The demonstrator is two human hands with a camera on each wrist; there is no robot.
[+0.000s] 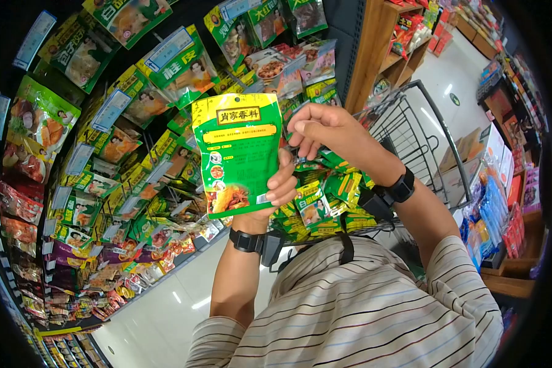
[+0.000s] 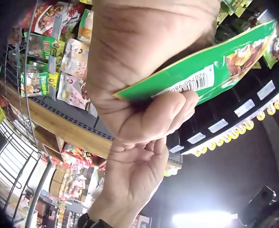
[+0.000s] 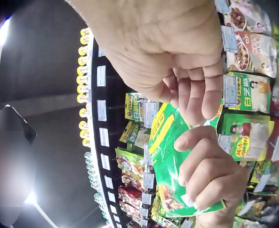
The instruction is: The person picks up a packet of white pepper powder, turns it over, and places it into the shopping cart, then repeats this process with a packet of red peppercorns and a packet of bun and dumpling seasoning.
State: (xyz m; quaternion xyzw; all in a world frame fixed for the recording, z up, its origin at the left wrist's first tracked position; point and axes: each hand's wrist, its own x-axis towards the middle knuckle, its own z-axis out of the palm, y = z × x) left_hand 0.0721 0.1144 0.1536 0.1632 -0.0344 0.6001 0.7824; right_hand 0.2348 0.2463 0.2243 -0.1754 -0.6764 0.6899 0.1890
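A green and yellow packet [image 1: 242, 156] with printed text is held upright by my left hand [image 1: 281, 184], whose fingers curl round its lower right edge. In the left wrist view, that hand [image 2: 144, 104] grips the packet [image 2: 211, 71] beside its barcode. My right hand [image 1: 328, 132] is beside the packet's upper right edge, fingers loosely bent, with nothing seen in them. The right wrist view shows the right hand [image 3: 177, 61] near the packet's top [image 3: 170, 137], its fingers overlapping it in view; whether they touch is unclear. The left hand [image 3: 213, 173] is below.
Shelves of hanging packets [image 1: 190, 67] with price tags [image 1: 111, 110] stand at the left and front. A wire cart [image 1: 411, 132] is at the right, with many green and yellow packets [image 1: 313, 205] piled close to my body. Wooden shelving [image 1: 365, 52] stands beyond.
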